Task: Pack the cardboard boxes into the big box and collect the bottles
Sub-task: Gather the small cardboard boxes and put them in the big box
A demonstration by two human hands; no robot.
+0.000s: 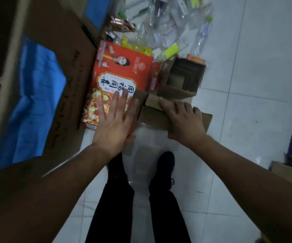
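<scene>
Cardboard-packing step, early by the look of it; bottles not yet collected. Pressing left hand [113,123] flat on red printed flat cardboard carton [122,74], fingers [124,100] straight and spread, thumb at the near edge, possibly tucked under. Gripping brown folded cardboard piece [152,120] with right hand [185,120], fingers curled over its far edge and clamped on it. Both pieces on white tiled floor [255,95], touching each other, just beside big brown cardboard box [68,55] at left. Blue plastic sheet [34,95] in or on that box, can't tell which.

Next, probably: lifting both pieces and swinging them left into the big brown cardboard box. Calls for a proper hold on the red carton first, a flat palm alone being likely to slip.

Counts:
- One big brown cardboard box.
- One red carton.
- One narrow red box [155,76] just beside the carton.
- One brown folded piece.
- One open small brown box [185,78] with nested cardboard inside, inserts not countable.
- Heap of clear plastic bottles [166,23] beyond, too jumbled to count.
- Two black shoes [164,165] below the hands.
</scene>
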